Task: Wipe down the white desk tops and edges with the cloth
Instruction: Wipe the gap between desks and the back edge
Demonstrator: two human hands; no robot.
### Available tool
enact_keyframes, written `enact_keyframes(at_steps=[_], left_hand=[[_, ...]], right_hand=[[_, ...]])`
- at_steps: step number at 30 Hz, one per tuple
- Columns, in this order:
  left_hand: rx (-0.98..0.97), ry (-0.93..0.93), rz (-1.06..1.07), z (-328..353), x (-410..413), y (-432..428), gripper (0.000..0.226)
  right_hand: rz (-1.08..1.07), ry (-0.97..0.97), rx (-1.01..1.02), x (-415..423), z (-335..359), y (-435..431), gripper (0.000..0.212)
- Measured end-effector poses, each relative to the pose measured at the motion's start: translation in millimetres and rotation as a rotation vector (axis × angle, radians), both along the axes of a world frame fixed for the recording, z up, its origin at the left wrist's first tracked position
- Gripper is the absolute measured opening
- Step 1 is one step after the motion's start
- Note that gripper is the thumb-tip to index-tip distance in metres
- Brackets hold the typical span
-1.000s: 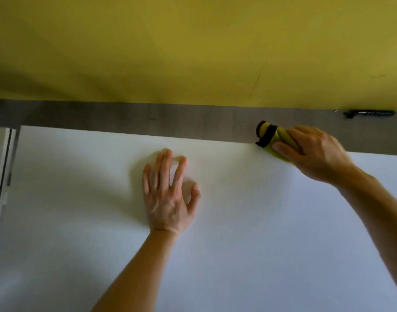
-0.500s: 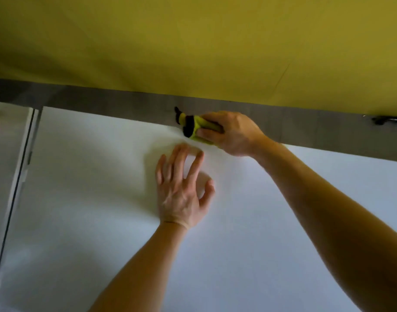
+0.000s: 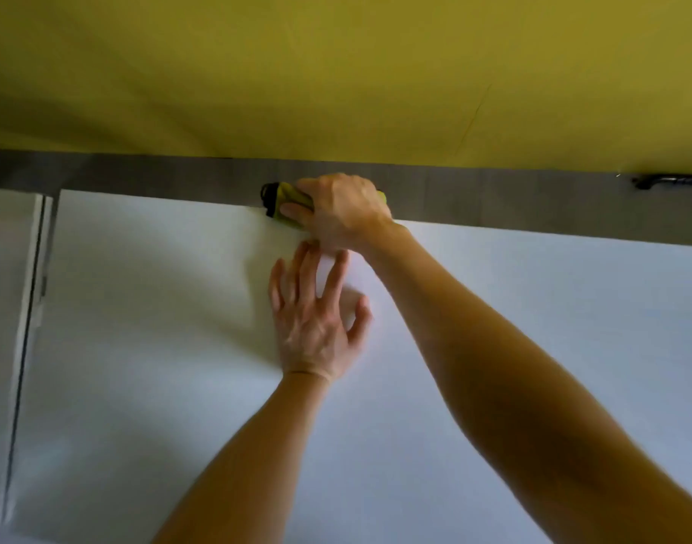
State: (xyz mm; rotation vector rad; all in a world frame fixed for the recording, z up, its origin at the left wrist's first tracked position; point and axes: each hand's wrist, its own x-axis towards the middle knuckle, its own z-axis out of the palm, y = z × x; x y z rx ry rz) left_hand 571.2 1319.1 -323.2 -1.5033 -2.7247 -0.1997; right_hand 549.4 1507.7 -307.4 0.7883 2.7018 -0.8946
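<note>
A white desk top fills most of the view. Along its far edge my right hand grips a bunched yellow cloth with a black trim, pressing it where the desk meets the grey strip. My left hand lies flat on the desk just below it, fingers spread and straight, its fingertips close to my right wrist. Most of the cloth is hidden under my right hand.
A grey strip runs along the back of the desk under a yellow wall panel. A dark pen-like object lies on the strip at far right. A second white desk adjoins at the left across a narrow gap.
My right hand has slid the cloth leftward along the desk's far edge, from the right side to above my left hand. My left hand stayed flat in place.
</note>
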Motion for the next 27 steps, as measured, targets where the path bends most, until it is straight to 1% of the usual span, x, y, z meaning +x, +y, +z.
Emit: enact_keyframes(at_steps=[2, 4, 5, 7, 10, 12, 13, 14, 16, 18, 21, 23, 25, 27], left_hand=[[-0.024, 0.007, -0.010, 1.6, 2.6, -1.2, 0.059], [-0.001, 0.019, -0.011, 0.5, 1.8, 0.9, 0.058], [0.011, 0.025, -0.010, -0.2, 1.2, 0.7, 0.059], [0.041, 0.025, -0.022, -1.2, 1.5, -1.8, 0.060], [0.067, 0.016, -0.035, -1.5, 1.4, -0.7, 0.061], [0.074, 0.013, -0.037, -1.8, 1.4, -2.2, 0.061], [0.073, 0.015, -0.039, -2.1, 1.9, -2.1, 0.061], [0.071, 0.014, -0.039, -2.4, 1.8, -1.4, 0.061], [0.084, 0.003, -0.040, -2.5, 0.2, -0.9, 0.061], [0.086, 0.013, -0.052, -4.3, -0.8, -2.3, 0.061], [0.061, 0.038, -0.060, -6.1, -1.6, -1.5, 0.061], [0.043, 0.047, -0.054, -6.0, -0.1, -1.7, 0.061], [0.061, 0.051, -0.045, -6.8, 0.0, -0.7, 0.061], [0.088, 0.043, -0.046, -5.7, -0.4, -2.1, 0.061]], right_hand=[[-0.003, 0.041, -0.042, -31.7, 5.4, -17.6, 0.042], [-0.012, 0.075, -0.056, -16.3, 0.7, -12.0, 0.040], [-0.032, 0.091, -0.053, 9.1, -3.9, -2.0, 0.040], [-0.123, 0.094, -0.006, 83.5, -8.6, 28.4, 0.047], [-0.310, 0.084, 0.179, 223.2, -5.5, 77.9, 0.055], [-0.481, 0.031, 0.261, 291.9, 5.2, 97.9, 0.066], [-0.547, -0.011, 0.309, 307.0, 7.2, 102.6, 0.074], [-0.585, -0.051, 0.363, 308.7, 7.0, 103.4, 0.080], [-0.588, -0.093, 0.419, 274.5, 5.4, 90.4, 0.081], [-0.503, -0.083, 0.379, 206.3, 0.7, 63.9, 0.075], [-0.346, -0.010, 0.307, 91.1, -1.2, 10.8, 0.062], [-0.312, 0.038, 0.229, 49.1, 3.6, -12.4, 0.053], [-0.283, 0.119, 0.166, 52.4, 0.3, -9.9, 0.048], [-0.283, 0.196, 0.159, 100.7, -7.9, 9.7, 0.045]])
